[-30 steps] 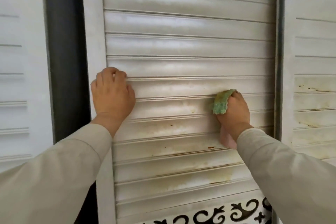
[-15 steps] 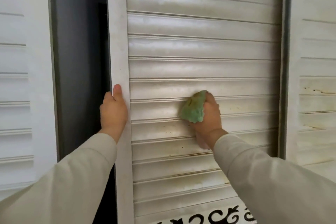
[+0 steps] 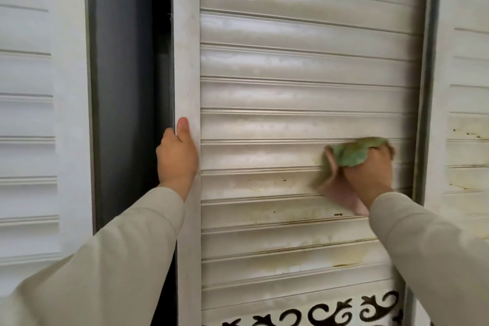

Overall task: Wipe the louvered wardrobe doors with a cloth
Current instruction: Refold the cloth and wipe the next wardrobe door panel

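A white louvered wardrobe door [image 3: 304, 66] fills the middle of the head view, its lower slats stained yellow-brown. My left hand [image 3: 177, 156] grips the door's left edge, thumb on the front of the frame and fingers hidden behind it. My right hand [image 3: 370, 169] holds a bunched green and pink cloth [image 3: 349, 157] pressed against a slat near the door's right side. The cloth's pink end hangs below my wrist.
A dark gap [image 3: 129, 87] into the wardrobe lies left of the held door. Another louvered door [image 3: 31, 114] stands at the far left, and a stained one [image 3: 468, 140] at the far right. A black scroll-pattern panel [image 3: 330, 312] runs below the slats.
My left hand went from resting on the slats to gripping the door's edge, and the gap widened. My right hand swept the cloth left, then back right along the slat.
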Tool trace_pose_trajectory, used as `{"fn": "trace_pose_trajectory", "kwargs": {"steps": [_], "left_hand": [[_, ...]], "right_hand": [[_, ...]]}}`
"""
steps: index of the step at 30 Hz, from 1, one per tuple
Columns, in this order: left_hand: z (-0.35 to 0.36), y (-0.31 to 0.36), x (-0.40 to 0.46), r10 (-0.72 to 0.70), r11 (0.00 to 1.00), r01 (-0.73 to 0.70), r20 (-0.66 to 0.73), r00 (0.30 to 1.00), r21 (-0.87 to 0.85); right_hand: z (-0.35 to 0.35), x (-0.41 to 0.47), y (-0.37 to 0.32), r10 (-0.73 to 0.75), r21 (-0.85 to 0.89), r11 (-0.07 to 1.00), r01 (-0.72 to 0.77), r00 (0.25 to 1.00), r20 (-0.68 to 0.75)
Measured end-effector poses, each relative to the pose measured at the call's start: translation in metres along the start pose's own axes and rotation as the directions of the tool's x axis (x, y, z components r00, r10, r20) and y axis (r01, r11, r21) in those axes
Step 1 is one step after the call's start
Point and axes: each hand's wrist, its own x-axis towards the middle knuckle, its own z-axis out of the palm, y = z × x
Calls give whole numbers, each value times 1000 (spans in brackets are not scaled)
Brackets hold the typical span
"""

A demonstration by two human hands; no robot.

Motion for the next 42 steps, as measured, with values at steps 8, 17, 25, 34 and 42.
{"fn": "trace_pose_trajectory", "kwargs": {"steps": [8,17,25,34,42], "left_hand": [[4,-5,4,14,1000,-14,-20,1000,-1],[-1,-5,4,21,1000,-21,-7,1000,14],[7,-6,4,38,999,-38,-10,999,-4],[14,0,-5,-8,1000,8,11,1000,-15],[9,-2,-1,4,999,-4,3,1000,36]], "right_hand": [[34,1,-52,133,295,939,-177,978,160],[39,-37,-171,-497,430,811,396,854,152],[-3,32,-50,579,191,797,-573,815,30],[32,-30,-156,-190,183,971,154,962,196],[7,-2,-231,-258,134,960,246,962,83]]}}
